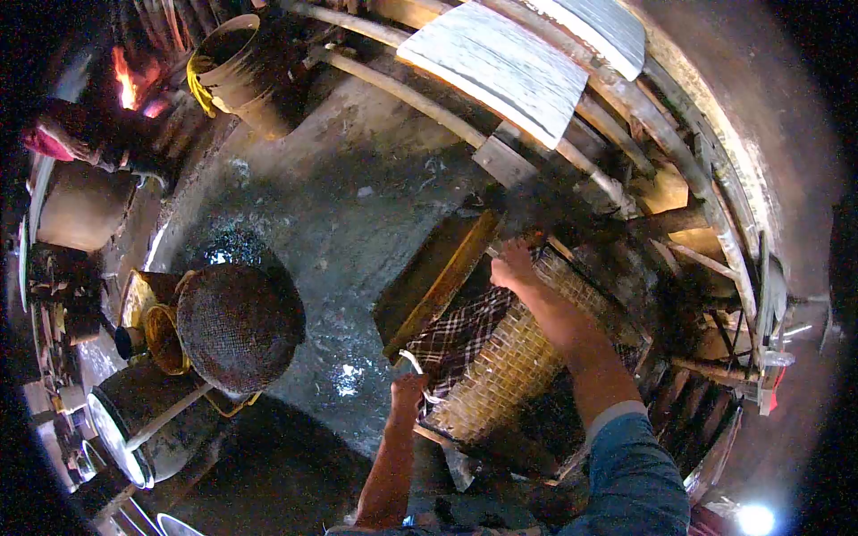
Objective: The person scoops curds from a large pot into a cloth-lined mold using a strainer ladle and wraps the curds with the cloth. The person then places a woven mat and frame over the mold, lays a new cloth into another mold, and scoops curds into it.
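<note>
My left hand [409, 393] is closed around a curved white strip [411, 360], which sticks out above the fist; whether it is cord, cloth or plastic I cannot tell. Farther from me, my right hand [514, 268] is a fist at the far end of a dark plaid cloth [460, 335]; what its fingers grip is hidden. The cloth stretches between both hands, beside a yellowish woven bamboo panel [505, 357] under my right forearm. On the other side of the cloth, a long wooden board [447, 284] stands tilted.
A dark round woven basket [239, 329] sits at left near a yellow container [164, 339] and a large dark pot [147, 429]. Fire [128, 82] burns at upper left near a tall vessel [231, 67]. Wooden poles [407, 98] and pale sheets [500, 67] line the upper right.
</note>
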The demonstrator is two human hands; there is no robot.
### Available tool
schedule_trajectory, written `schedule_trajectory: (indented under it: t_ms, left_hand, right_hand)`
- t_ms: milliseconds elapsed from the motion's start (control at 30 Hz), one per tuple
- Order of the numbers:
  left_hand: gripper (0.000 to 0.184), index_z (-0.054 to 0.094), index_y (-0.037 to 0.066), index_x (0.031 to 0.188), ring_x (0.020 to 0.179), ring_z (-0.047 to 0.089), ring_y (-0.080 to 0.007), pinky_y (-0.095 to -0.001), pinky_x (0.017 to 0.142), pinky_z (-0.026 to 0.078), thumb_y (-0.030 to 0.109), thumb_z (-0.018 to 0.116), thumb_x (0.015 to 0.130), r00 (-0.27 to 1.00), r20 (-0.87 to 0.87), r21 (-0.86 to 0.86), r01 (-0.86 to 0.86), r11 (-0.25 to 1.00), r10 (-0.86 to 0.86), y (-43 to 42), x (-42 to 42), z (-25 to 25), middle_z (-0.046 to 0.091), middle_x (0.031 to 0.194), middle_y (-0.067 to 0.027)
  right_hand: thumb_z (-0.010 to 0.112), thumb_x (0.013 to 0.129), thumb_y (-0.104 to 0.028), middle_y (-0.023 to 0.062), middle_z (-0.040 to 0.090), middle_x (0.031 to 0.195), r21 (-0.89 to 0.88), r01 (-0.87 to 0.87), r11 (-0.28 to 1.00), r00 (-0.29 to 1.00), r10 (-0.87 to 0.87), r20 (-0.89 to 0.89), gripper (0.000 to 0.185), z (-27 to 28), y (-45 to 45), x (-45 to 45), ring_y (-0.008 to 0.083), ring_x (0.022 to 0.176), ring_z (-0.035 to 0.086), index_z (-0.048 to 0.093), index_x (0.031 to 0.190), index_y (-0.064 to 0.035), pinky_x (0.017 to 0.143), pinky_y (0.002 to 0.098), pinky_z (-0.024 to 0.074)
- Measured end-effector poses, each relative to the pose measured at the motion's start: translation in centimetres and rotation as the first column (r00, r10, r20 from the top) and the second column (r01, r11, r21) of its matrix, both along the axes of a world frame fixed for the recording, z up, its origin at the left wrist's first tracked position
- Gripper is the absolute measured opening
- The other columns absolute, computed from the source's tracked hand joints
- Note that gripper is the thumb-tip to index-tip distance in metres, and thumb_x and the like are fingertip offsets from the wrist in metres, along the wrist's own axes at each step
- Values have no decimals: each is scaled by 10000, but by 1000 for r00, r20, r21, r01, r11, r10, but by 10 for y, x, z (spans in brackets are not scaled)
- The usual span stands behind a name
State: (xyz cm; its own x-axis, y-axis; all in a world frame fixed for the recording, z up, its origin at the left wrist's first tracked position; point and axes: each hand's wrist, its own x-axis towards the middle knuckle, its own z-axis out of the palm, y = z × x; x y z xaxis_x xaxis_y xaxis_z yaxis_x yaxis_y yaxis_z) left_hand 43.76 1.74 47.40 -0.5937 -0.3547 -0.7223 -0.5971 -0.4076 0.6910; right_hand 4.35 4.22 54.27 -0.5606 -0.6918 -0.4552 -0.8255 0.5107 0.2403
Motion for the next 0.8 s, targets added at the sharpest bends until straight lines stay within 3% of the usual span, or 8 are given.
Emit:
schedule_trajectory:
  t_ms: [133,267,367,400,500,567,700,800]
  left_hand:
    - [267,641,12,985,731,593,-213,-327,649,462,197,642,792,839,-540,-83,37,996,-76,-18,16,-31,645,821,-129]
    - [293,607,-3,789,541,507,-176,-351,492,409,274,698,769,957,-271,-42,94,995,-102,-16,-8,-31,570,627,-35]
    - [187,574,10,813,599,536,-169,-326,523,431,159,681,779,997,-67,161,-28,987,40,-21,-20,-2,577,709,-37]
    - [182,577,6,874,634,552,-168,-315,546,444,130,673,781,934,-127,374,-266,889,333,-14,-21,6,593,764,-49]
    - [277,542,-7,1046,776,594,-178,-306,668,483,41,629,788,802,-223,330,-473,817,555,-2,-30,66,610,931,-77]
    - [262,541,-12,1040,807,598,-188,-311,711,486,9,607,787,765,-337,209,-508,836,549,21,-16,77,613,922,-69]
    - [356,503,-13,1122,996,501,-279,-369,849,427,94,571,790,916,-350,-410,39,911,-197,90,-2,107,527,1091,-133]
    - [410,478,-6,1176,1224,355,-348,-445,956,359,134,507,792,550,27,-878,412,243,-835,125,3,124,395,1299,-198]
  right_hand:
    - [704,649,-208,120,654,913,226,45,973,976,-91,196,204,25,-31,9,327,902,602,676,799,-72,915,536,341]
    - [551,803,-230,194,630,862,103,134,986,941,-159,299,230,-11,-19,-11,363,824,605,625,835,-14,689,457,491]
    - [474,850,-223,218,600,810,-376,192,907,955,-84,284,266,-15,-14,-10,373,777,594,554,930,17,688,439,493]
    - [466,888,-237,181,547,724,-427,-20,904,977,108,182,257,-67,-8,-28,320,663,569,483,916,18,603,402,474]
    - [492,900,-252,121,478,665,-424,429,798,814,-138,565,266,14,-25,-35,225,604,499,453,826,0,577,357,424]
    - [528,891,-230,29,457,642,-652,478,589,757,100,645,255,41,4,-42,137,586,429,424,782,-25,542,313,376]
    - [561,859,-227,16,469,648,-517,540,665,579,152,801,230,134,102,-30,133,566,515,438,779,-50,500,331,403]
    - [546,859,-260,38,518,648,-172,350,921,773,-181,608,241,135,217,-8,179,515,547,463,788,-46,498,342,427]
